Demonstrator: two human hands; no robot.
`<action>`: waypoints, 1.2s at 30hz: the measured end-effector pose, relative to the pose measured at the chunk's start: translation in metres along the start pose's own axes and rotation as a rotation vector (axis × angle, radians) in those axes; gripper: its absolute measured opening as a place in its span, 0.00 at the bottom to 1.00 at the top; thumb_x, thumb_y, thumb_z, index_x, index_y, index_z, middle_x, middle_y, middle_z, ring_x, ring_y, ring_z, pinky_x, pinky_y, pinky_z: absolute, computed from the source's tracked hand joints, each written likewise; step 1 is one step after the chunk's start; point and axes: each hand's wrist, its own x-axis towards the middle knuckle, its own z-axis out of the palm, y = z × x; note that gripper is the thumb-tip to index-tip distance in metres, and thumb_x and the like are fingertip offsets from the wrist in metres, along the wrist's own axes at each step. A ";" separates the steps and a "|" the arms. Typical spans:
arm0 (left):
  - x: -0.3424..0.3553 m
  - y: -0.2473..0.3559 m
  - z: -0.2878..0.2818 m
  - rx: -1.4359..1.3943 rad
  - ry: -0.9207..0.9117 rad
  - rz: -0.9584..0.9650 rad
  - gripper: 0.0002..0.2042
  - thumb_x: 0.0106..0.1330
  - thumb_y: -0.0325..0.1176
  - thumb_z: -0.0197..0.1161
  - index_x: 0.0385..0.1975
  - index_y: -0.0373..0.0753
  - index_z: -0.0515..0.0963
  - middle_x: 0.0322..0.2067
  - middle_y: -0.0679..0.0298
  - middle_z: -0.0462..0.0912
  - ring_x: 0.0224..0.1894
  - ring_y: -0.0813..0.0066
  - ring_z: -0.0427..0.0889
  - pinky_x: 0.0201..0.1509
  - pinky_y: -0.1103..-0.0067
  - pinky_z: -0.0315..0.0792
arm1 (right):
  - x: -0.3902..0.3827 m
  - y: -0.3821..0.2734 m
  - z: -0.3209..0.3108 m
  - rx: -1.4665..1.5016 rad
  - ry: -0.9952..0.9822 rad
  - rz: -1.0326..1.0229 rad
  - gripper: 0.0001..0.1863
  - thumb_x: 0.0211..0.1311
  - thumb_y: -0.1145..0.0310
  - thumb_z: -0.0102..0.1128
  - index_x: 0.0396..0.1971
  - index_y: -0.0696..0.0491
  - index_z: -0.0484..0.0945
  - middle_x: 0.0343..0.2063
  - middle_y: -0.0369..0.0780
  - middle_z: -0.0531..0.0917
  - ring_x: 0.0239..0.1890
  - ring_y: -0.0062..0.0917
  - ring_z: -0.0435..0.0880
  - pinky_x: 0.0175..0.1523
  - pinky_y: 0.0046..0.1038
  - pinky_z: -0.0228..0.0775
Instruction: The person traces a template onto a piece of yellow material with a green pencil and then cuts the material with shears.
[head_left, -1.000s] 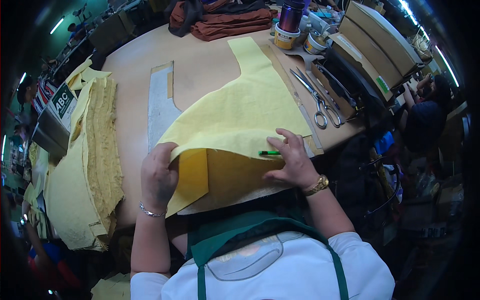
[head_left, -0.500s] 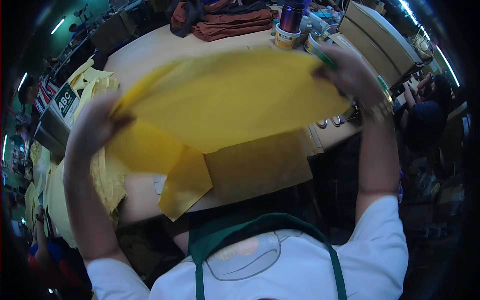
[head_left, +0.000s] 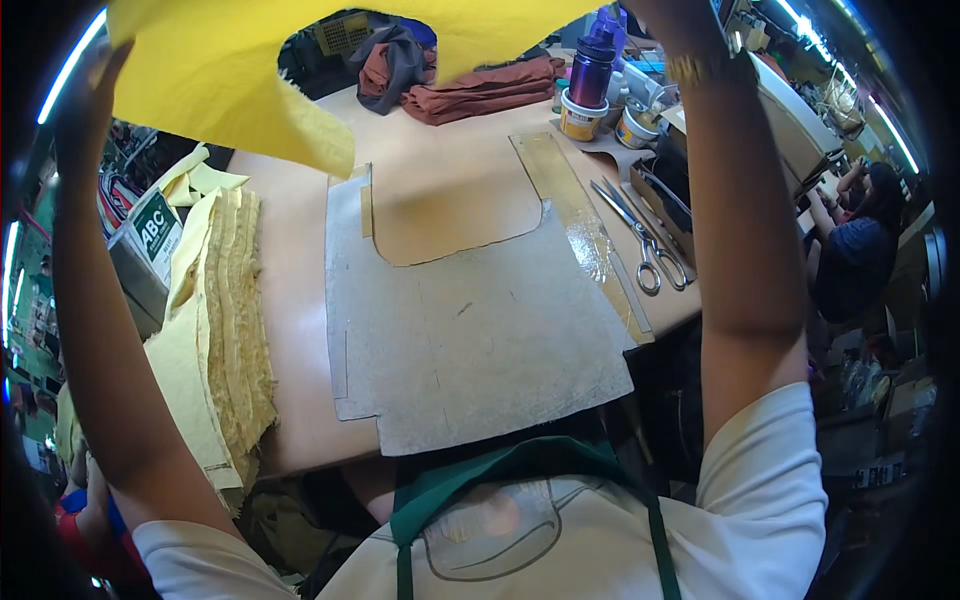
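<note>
A yellow fabric piece [head_left: 210, 75] with a curved cut-out is raised high across the upper part of the view. My left hand [head_left: 92, 82] grips its left edge with closed fingers. At the top edge my right hand [head_left: 672, 18] is lifted by the fabric's other end; its fingers are cut off by the frame, but the cloth stretches toward it. Below lies a grey flat pattern template [head_left: 480, 320] with a U-shaped cut-out, on the light wooden table [head_left: 300, 300]. Tape and a strip of brown board line its right arm.
Left of the template is a thick stack of pale yellow fabric [head_left: 225, 330] beside a metal tin [head_left: 150, 240]. Scissors [head_left: 640, 240] lie at right. Farther back are a purple bottle [head_left: 592, 75], white tubs [head_left: 582, 118] and folded brown cloth [head_left: 485, 90]. A person [head_left: 860, 240] sits at far right.
Both my hands have risen, carrying the yellow fabric up and away from the table. The grey template and the scissors, mostly covered before, now show.
</note>
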 end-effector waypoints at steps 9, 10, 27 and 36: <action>-0.229 0.182 -0.020 -0.640 -0.350 -0.084 0.06 0.41 0.20 0.58 0.19 0.39 0.71 0.26 0.63 0.75 0.34 0.66 0.74 0.39 0.75 0.66 | -0.248 -0.055 0.009 0.027 -0.509 0.160 0.06 0.41 0.81 0.49 0.21 0.54 0.72 0.24 0.39 0.75 0.32 0.33 0.72 0.37 0.29 0.67; -0.249 0.193 -0.018 -0.608 -0.457 -0.034 0.06 0.42 0.23 0.59 0.18 0.41 0.70 0.27 0.65 0.74 0.34 0.67 0.73 0.39 0.74 0.64 | -0.272 -0.062 0.009 0.011 -0.589 0.220 0.06 0.41 0.80 0.49 0.21 0.54 0.72 0.25 0.38 0.74 0.33 0.33 0.71 0.37 0.29 0.67; -0.293 0.198 -0.096 -0.932 -1.147 0.045 0.07 0.50 0.31 0.58 0.28 0.38 0.70 0.40 0.61 0.73 0.44 0.63 0.71 0.47 0.72 0.66 | -0.327 -0.152 -0.077 0.113 -0.957 0.385 0.12 0.37 0.76 0.57 0.28 0.56 0.72 0.30 0.42 0.72 0.34 0.35 0.72 0.36 0.32 0.67; -0.256 0.259 0.008 -0.926 -1.110 -0.431 0.26 0.57 0.53 0.51 0.50 0.42 0.67 0.56 0.52 0.59 0.59 0.57 0.57 0.59 0.65 0.56 | -0.305 -0.099 0.010 0.153 -0.798 0.458 0.12 0.45 0.67 0.59 0.31 0.56 0.72 0.29 0.43 0.72 0.35 0.36 0.71 0.40 0.32 0.66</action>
